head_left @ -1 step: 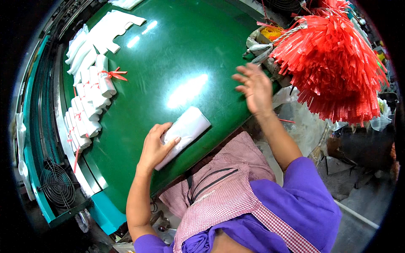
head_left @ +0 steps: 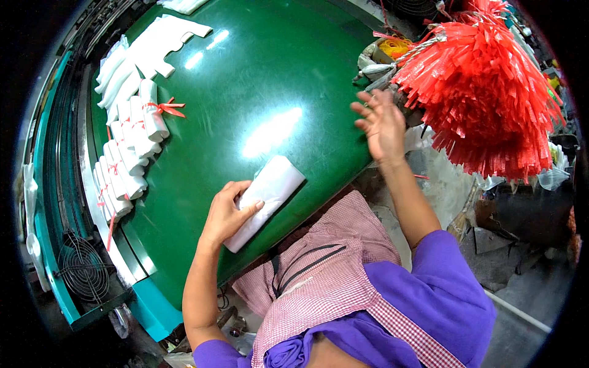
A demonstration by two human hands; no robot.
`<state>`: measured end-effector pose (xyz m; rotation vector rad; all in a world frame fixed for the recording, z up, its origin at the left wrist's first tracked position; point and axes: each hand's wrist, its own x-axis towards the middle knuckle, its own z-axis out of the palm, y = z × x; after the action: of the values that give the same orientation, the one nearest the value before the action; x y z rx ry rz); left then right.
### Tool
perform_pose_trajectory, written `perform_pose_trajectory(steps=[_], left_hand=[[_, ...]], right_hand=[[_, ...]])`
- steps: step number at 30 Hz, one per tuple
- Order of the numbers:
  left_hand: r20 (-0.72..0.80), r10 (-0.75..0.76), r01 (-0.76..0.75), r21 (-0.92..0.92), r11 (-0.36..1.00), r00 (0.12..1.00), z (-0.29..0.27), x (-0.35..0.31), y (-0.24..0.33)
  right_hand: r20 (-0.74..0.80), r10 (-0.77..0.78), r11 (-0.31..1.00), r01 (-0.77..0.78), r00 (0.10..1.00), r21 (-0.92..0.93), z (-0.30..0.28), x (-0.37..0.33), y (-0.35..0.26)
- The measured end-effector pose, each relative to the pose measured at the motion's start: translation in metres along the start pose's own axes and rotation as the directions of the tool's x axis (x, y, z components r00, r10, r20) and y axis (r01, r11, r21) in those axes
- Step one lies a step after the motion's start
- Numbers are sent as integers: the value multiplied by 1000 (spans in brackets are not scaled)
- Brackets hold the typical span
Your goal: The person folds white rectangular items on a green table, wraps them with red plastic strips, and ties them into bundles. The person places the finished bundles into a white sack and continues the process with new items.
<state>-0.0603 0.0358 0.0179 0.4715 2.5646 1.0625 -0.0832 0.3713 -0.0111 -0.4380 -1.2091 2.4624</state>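
A folded bundle of white plastic bags [head_left: 270, 190] lies slantwise near the front edge of the green tabletop [head_left: 239, 98]. My left hand [head_left: 230, 211] grips its left side, thumb on top and the other fingers mostly hidden behind it. My right hand [head_left: 381, 122] is raised by the table's right edge, fingers spread, with nothing in it. Close to it on the right hangs a thick bunch of red plastic strips [head_left: 475, 98], gathered at the top.
Rolled white bundles tied with red strips [head_left: 123, 156] are stacked along the table's left side. Beyond them lie loose white bags [head_left: 144, 55]. A wire fan guard [head_left: 84, 270] sits at the lower left. Yellow string [head_left: 394, 48] rests at the far right corner.
My right hand has shifted a little to the right, toward the red strips. The left hand and the white bundle have hardly moved.
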Motion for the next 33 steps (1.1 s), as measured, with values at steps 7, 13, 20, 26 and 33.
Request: perform_pose_trajectory(steps=[7,13,20,26,33], left_hand=[[-86,-61,32,-303,953,994,6,-46,3],[195,-198,263,-871,416,960,3,-73,-20],[361,25,331,-880,341,932,-21,-44,4],[447,-32,434,-845,313,894,2,-67,-10],[275,54,262,-949,175,960,-6,-55,9]], right_hand=[[-80,-251,960,237,965,-148,4,16,20],[683,409,672,307,605,-674,65,-105,82],[786,600,612,544,153,-573,42,-154,70],[783,494,748,274,378,-604,60,-120,42],[849,392,662,532,355,-528,44,-131,49]])
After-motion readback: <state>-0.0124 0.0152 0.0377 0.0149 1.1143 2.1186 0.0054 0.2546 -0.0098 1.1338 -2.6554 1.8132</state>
